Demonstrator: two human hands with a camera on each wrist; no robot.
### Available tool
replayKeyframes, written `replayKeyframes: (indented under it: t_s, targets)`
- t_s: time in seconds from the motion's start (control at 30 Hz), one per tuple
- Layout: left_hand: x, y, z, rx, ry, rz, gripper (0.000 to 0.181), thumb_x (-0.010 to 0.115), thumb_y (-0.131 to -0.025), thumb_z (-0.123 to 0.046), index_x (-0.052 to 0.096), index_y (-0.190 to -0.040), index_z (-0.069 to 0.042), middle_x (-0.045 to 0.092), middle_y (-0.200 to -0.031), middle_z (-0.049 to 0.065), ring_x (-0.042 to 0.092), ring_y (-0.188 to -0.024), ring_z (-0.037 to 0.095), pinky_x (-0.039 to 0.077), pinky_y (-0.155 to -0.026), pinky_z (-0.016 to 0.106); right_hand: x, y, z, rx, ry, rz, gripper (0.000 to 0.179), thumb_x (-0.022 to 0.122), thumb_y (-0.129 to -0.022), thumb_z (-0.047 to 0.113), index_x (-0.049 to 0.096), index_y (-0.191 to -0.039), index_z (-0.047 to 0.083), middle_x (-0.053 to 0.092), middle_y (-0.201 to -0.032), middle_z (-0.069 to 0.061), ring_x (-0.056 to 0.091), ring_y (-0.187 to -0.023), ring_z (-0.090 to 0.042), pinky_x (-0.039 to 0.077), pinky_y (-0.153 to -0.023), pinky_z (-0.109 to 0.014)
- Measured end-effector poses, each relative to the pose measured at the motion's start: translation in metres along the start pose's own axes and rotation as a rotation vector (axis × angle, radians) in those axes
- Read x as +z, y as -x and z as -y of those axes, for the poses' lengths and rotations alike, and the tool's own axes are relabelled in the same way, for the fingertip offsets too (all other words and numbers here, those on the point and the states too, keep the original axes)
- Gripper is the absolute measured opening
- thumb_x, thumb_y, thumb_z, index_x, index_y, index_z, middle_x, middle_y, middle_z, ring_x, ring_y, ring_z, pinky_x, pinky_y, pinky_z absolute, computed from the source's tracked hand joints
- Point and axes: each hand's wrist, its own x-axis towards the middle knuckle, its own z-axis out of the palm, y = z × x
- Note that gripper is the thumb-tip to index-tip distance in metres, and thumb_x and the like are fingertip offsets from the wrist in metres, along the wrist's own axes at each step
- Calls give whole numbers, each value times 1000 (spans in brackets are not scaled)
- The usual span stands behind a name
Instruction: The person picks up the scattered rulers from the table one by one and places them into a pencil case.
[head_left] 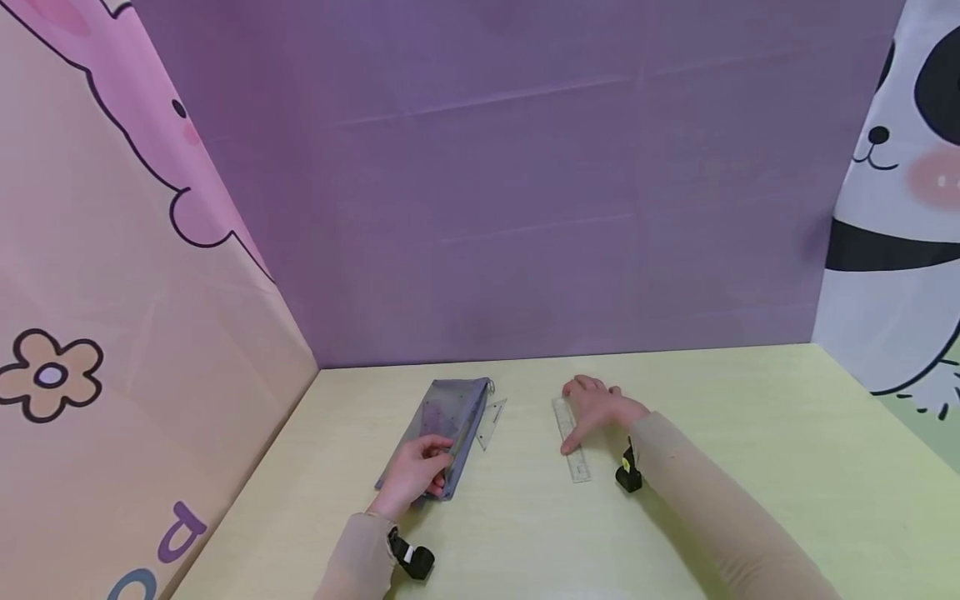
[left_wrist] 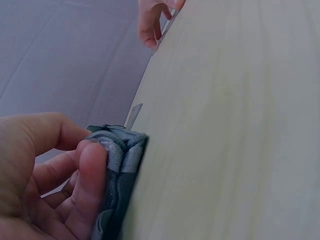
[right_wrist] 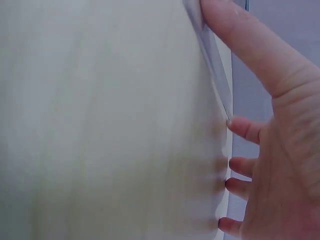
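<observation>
In the head view my left hand (head_left: 411,473) pinches the zippered edge of a grey-blue mesh pencil pouch (head_left: 448,393) lying on the table. Up close in the left wrist view, thumb and fingers hold the pouch's folded fabric edge (left_wrist: 131,155). My right hand (head_left: 597,408) rests over a clear ruler (head_left: 579,468), fingers spread, the thumb across it and a fingertip near its far end. The right wrist view shows the ruler (right_wrist: 212,62) almost edge-on beside the thumb. A clear set square (head_left: 491,423) lies just right of the pouch.
The pale yellow table (head_left: 712,383) ends at a purple backdrop (head_left: 487,208). Printed cloth walls stand at left (head_left: 187,333) and right (head_left: 862,308). A small black camera sits on each wrist, the left one (head_left: 417,562) close to the tabletop.
</observation>
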Motion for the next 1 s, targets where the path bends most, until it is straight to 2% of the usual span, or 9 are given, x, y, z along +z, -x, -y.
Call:
replayKeyframes:
  t_s: [0.13, 0.3, 0.43, 0.53, 0.63, 0.7, 0.87, 1.0]
  targets:
    - [0, -1, 1, -2, 1, 1, 30, 55, -88, 4, 58, -116, 16, 58, -81, 16, 51, -52, 14, 53, -50, 29, 1, 1, 0, 1, 4, -49, 96, 86, -57, 57, 45, -125, 2, 40, -133, -19, 41, -115, -35, 34, -90, -59]
    - [0, -1, 3, -4, -4, 2, 31, 55, -88, 4, 57, -116, 16, 58, -81, 15, 51, -52, 13, 52, -50, 28, 3, 0, -6, 31, -65, -117, 90, 88, -60, 50, 43, -121, 1, 43, -122, -16, 43, -105, -31, 37, -88, -50]
    - [1, -9, 14, -1, -10, -11, 30, 55, -88, 4, 58, -116, 16, 59, -80, 15, 50, -52, 14, 52, -49, 29, 2, -1, -14, 25, -296, -138, 76, 88, -67, 29, 38, -117, 1, 50, -100, -11, 47, -89, -24, 39, -81, -37]
    - [2, -17, 28, -9, -14, -28, 29, 57, -88, 3, 60, -116, 13, 59, -80, 12, 50, -51, 14, 51, -47, 28, 1, 0, -18, 30, -503, -114, 71, 84, -73, 13, 31, -118, 1, 54, -80, -8, 50, -68, -19, 42, -65, -31]
    - [3, -24, 39, -20, -13, -38, 29, 58, -89, 1, 61, -116, 10, 59, -81, 10, 50, -51, 14, 50, -46, 26, 1, 3, -20, 71, -612, -100, 68, 79, -79, 9, 28, -122, 1, 54, -68, -6, 47, -53, -16, 41, -52, -26]
    - [3, -26, 41, -23, -15, -39, 29, 58, -89, 0, 61, -116, 9, 58, -80, 10, 50, -51, 14, 51, -46, 27, 2, 6, -21, 99, -672, -106, 66, 75, -82, 9, 26, -125, 1, 54, -65, -5, 45, -49, -15, 41, -47, -26]
    - [3, -26, 41, -19, -12, -39, 29, 58, -89, 1, 61, -116, 10, 58, -80, 10, 50, -51, 14, 51, -47, 28, 6, 12, -23, 154, -845, -165, 65, 69, -85, 7, 25, -132, -2, 57, -68, -8, 49, -49, -15, 46, -48, -26]
    - [2, -19, 28, -5, -6, -36, 29, 56, -88, 4, 59, -115, 14, 58, -79, 11, 51, -52, 15, 53, -48, 31, 10, 15, -26, 152, -982, -177, 64, 64, -89, 4, 22, -135, -5, 60, -74, -11, 53, -52, -16, 50, -49, -26]
